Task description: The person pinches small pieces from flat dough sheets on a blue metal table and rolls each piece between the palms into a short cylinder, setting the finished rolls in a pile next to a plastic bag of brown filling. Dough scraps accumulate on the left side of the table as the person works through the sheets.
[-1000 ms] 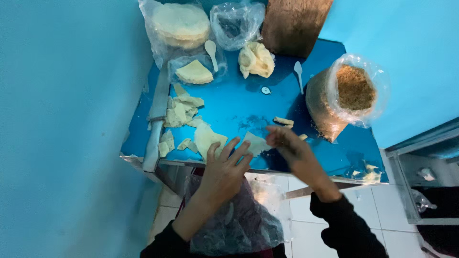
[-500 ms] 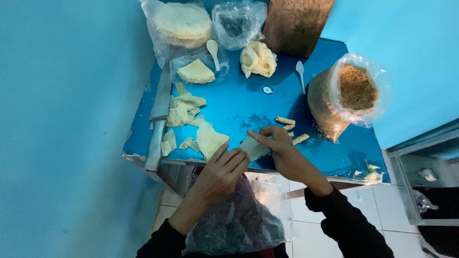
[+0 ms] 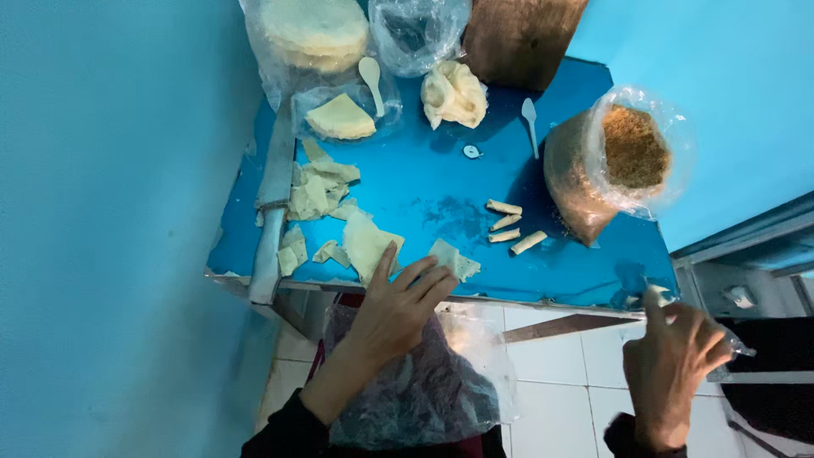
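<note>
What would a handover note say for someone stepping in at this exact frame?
Left hand: open, fingers spread at the blue table front edge, touching a pale wrapper piece.
Right hand: off the table's right corner, pinching clear plastic; exact hold unclear.
Done: three rolled pieces lie mid-table.
Left: cut wrapper scraps by the knife, open bag of brown crumbs.

The stack of pale round flatbreads in a clear plastic bag (image 3: 315, 30), at the far left corner of the blue table (image 3: 441, 212), is cut off by the top edge, as is the brown wooden board (image 3: 519, 36) beside it. The clear plastic bag on the lap (image 3: 415, 394), below the table's near edge, has dark contents too blurred to tell.
</note>
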